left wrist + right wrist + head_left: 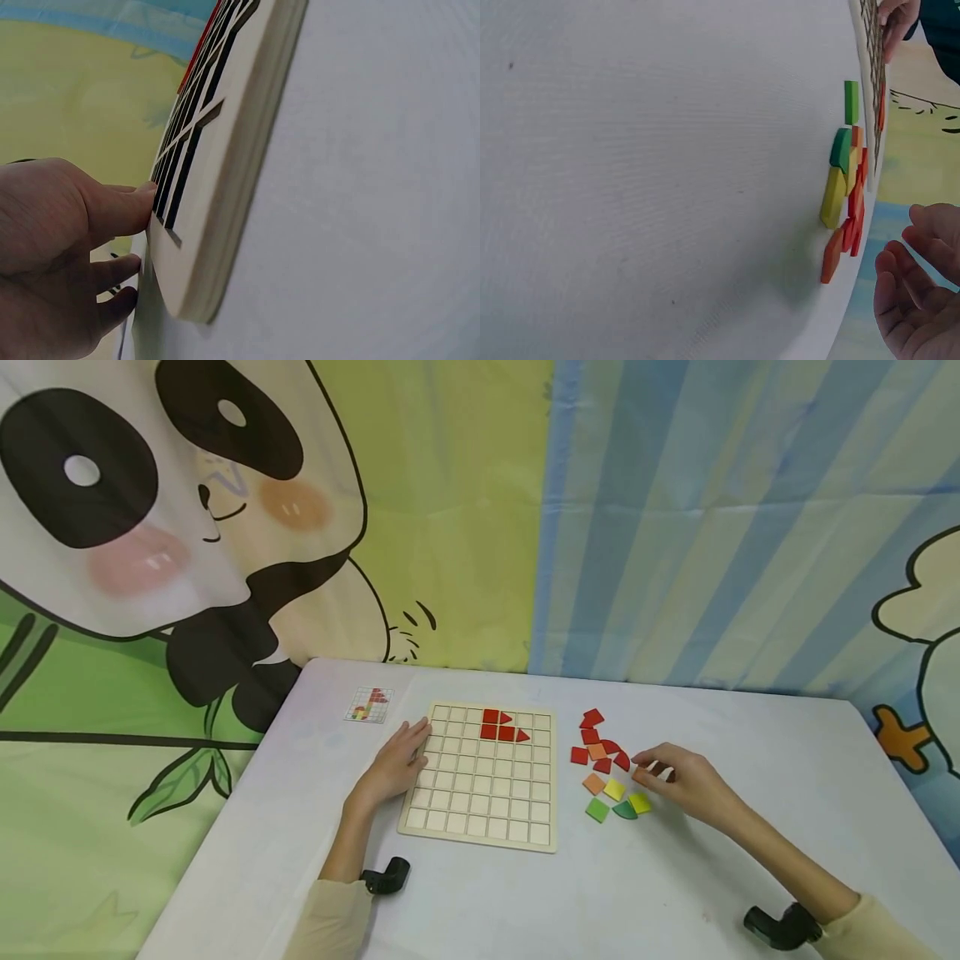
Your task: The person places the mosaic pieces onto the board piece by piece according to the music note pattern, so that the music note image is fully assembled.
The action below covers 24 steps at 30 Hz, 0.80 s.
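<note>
A wooden grid board (pixel 476 785) lies on the table, with several red square and triangle pieces (pixel 498 732) set in its upper cells. My left hand (pixel 393 764) rests along the board's left edge; its thumb (pixel 124 210) touches the rim in the left wrist view. My right hand (pixel 690 781) hovers at the right side of the loose pieces, fingers loosely bent. Nothing shows between those fingers in the right wrist view, where an orange piece (pixel 832 256) lies on the table apart from the hand (pixel 922 292). Red pieces (pixel 590 736) are scattered nearby.
A small pattern card (pixel 369 704) lies at the table's back left. Yellow (pixel 614 789), light green (pixel 597 810) and dark green (pixel 624 810) pieces sit nearer the front. A printed curtain (pixel 450 510) hangs behind the white table (pixel 525 910).
</note>
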Available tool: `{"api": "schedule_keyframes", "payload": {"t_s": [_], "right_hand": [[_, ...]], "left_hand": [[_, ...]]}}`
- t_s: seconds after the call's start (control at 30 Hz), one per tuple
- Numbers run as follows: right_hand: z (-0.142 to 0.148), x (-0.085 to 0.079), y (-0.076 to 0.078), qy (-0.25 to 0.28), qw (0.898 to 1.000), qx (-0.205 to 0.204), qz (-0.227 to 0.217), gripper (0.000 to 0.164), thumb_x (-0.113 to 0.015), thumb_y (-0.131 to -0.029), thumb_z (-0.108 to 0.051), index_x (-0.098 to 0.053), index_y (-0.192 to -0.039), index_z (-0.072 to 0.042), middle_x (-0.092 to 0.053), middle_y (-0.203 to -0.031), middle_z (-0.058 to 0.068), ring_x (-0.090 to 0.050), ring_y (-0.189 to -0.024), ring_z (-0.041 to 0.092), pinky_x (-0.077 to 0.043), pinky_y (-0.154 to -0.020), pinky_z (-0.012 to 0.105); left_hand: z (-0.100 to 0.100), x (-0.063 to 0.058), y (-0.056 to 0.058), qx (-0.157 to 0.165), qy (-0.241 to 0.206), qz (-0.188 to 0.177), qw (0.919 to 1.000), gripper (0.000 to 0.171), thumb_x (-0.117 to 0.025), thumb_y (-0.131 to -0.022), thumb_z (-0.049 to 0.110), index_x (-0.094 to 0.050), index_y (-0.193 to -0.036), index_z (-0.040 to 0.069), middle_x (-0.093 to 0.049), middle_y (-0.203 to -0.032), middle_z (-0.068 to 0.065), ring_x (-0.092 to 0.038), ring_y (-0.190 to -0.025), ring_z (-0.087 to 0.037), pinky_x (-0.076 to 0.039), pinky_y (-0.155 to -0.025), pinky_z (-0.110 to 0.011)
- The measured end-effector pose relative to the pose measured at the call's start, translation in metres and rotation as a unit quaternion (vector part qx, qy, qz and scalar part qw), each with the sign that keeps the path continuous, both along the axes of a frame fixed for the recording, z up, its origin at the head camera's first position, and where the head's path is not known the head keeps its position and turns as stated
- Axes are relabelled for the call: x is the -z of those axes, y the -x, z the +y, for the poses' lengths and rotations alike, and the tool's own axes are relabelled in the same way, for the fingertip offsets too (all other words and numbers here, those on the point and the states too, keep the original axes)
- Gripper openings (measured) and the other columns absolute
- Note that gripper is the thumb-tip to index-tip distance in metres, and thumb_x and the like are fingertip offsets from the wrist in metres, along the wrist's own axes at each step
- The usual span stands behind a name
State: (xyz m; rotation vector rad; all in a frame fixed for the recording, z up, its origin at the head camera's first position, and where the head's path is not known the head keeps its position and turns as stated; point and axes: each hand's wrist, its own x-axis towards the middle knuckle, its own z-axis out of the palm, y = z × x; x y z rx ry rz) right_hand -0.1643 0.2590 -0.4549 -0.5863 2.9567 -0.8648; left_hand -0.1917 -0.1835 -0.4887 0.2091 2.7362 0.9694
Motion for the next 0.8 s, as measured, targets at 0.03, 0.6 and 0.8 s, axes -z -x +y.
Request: {"api": "schedule_keyframes", "payload": {"t_s": [0.03,0.6,0.8], "right_hand": [[-0.001,0.002,0.001,0.000,1.000,-0.009,0.003,0.024,-0.074,-0.083,-0.010,-0.072,-0.106,-0.006,-0.071,-0.100,0.005,-0.062,-0.082,0.014,-0.053,-0.066,0.019],[-0.068,0.018,0.041,-0.147,0.973,-0.148,0.101,0.017,-0.076,-0.083,-0.018,-0.073,-0.097,-0.009,-0.069,-0.101,0.004,-0.060,-0.091,0.020,-0.058,-0.076,0.032],[-0.069,0.022,0.042,-0.138,0.975,-0.137,0.110,0.017,-0.078,-0.080,-0.015,-0.072,-0.096,-0.010,-0.068,-0.099,0.004,-0.059,-0.091,0.020,-0.059,-0.075,0.033]], "left_hand": [[0.000,0.000,0.000,0.000,-0.001,-0.002,1.0000,0.058,-0.052,-0.097,0.008,-0.032,-0.151,0.005,-0.022,-0.163,-0.008,-0.006,-0.152,-0.037,-0.010,-0.121,-0.061],[0.000,-0.002,-0.001,0.005,-0.006,-0.001,1.0000,0.057,-0.052,-0.098,0.008,-0.032,-0.151,0.004,-0.023,-0.162,-0.009,-0.007,-0.152,-0.037,-0.010,-0.121,-0.059],[0.000,-0.001,0.000,0.001,-0.005,0.000,1.0000,0.057,-0.052,-0.098,0.009,-0.032,-0.151,0.004,-0.023,-0.162,-0.008,-0.007,-0.152,-0.036,-0.010,-0.121,-0.060]]}}
